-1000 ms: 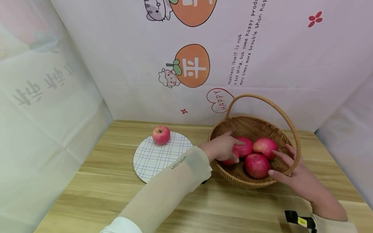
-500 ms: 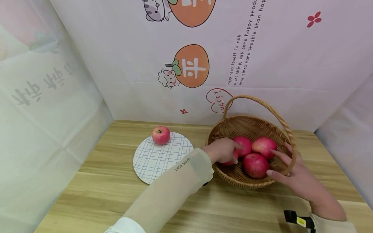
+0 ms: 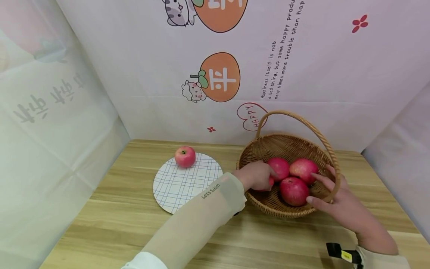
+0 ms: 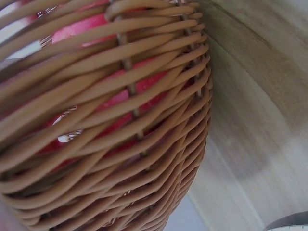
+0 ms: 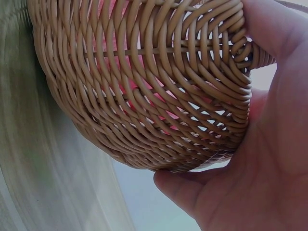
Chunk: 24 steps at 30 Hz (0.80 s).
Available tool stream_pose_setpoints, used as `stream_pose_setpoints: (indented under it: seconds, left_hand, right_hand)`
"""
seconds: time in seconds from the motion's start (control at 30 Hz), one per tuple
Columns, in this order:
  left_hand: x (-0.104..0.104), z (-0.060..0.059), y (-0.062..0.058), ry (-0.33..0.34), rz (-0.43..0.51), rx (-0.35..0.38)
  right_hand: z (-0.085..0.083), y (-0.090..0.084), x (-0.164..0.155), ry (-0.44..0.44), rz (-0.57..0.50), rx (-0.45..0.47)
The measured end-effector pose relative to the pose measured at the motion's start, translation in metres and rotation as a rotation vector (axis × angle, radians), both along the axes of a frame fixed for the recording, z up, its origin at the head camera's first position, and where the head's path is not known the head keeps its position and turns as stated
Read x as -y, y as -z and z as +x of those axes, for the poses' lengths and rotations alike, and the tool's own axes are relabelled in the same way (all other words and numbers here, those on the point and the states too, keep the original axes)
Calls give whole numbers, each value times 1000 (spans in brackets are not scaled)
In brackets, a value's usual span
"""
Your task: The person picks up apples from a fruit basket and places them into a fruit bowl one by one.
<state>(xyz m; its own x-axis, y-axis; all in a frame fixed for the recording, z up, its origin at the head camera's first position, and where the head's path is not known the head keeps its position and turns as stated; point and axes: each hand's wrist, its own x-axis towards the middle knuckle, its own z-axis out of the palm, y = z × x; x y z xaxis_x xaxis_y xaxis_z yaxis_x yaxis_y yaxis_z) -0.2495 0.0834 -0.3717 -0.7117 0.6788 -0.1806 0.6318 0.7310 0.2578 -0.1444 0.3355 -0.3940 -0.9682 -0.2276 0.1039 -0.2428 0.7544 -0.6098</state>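
Apples [image 3: 294, 191] in wicker basket [image 3: 289, 145]; lone apple [image 3: 185, 157] on plate [image 3: 178, 188].

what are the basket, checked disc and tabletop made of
Basket: likely wicker or rattan, smooth with a slight sheen; its brown strands interlace.
Checked disc: material unclear; smooth-looking, white, perhaps coated, with thin blue lines.
Tabletop: wood or wood-look laminate, apparently satin, judging by its streaky grain.

The bench [image 3: 111, 213] has a wood-grain top streaked in pale and darker brown. Directly on it, left of the middle, lies a round white plate [image 3: 178, 190] with blue grid lines; right of it stands a wicker basket [image 3: 285, 147].
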Motion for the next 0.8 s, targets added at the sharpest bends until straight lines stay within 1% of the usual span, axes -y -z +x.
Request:
stream_pose_setpoints:
  seconds: [0.1,0.27,0.53,0.63,0.7,0.8]
  left_hand:
    - [0,0,1,13,-3,-3]
    - [-1,1,0,55,-29,-3]
    - [-2,1,0,65,-28,11]
    - [-2,0,0,89,-27,3]
    - [-3,0,-2,106,-24,5]
    - [-2,0,-9,137,-2,13]
  right_hand:
    - [0,0,0,2,1,1]
    - [0,1,0,2,-4,-2]
    - [0,2,-1,3,-19,-2]
    - [0,3,-2,3,-20,-8]
    - [0,3,-3,2,-21,-7]
    - [0,3,-4,0,-21,3]
